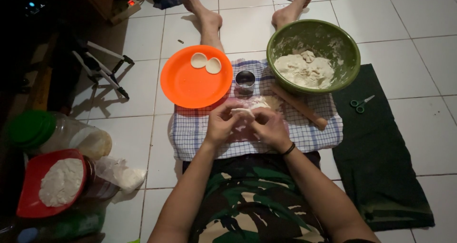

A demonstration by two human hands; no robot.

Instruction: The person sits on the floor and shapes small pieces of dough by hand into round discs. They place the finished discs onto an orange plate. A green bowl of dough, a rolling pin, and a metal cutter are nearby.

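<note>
My left hand (pixel 222 124) and my right hand (pixel 269 126) meet over a checked cloth (pixel 190 133) and pinch a small white piece of dough (pixel 243 111) between their fingertips. A flattened dough sheet (pixel 266 102) lies on the cloth just beyond them. An orange plate (pixel 190 83) to the left carries two white dough rounds (pixel 206 63). A small metal ring cutter (pixel 244 79) stands beside the plate. A green bowl (pixel 333 38) with a lump of dough (pixel 304 71) sits at the right, and a wooden rolling pin (pixel 300 106) lies below it.
Small green scissors (pixel 360 103) lie on a dark green mat (pixel 381 167) at the right. At the left stand a red bowl of flour (pixel 50 182), a green-lidded jar (pixel 57 133) and a plastic bag (pixel 121 174). My bare feet stretch out on the white tiles.
</note>
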